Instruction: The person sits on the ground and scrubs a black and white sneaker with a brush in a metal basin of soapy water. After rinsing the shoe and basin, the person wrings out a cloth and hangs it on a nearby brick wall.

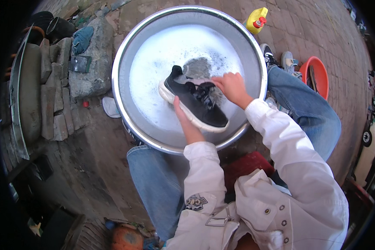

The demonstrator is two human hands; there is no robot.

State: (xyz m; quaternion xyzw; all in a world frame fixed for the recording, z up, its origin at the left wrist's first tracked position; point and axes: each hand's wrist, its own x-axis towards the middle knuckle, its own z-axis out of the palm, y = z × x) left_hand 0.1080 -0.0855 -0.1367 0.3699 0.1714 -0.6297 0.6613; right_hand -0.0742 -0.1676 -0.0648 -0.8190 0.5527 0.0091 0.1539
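Observation:
Above a large round metal basin (115, 78) of foamy water, my left hand (187, 122) grips a black sneaker (190, 95) by its white sole. The shoe lies tilted, its toe towards the lower right, with the black laces and opening facing up. My right hand (232, 87) is at the lace side, with its fingers curled in. Something pale and blurred extends left from those fingertips over the shoe's opening; whether it is a tool or part of the shoe I cannot tell. White suds (162, 53) cover much of the water, with a greyish gap behind the shoe.
A yellow bottle with a red cap (256, 21) stands beyond the basin. To the right are another pair of sneakers (288, 61) and an orange-red plastic tub (325, 78) holding a long object. Bricks (51, 93) and a stone block (92, 62) with a cloth (82, 39) flank the left.

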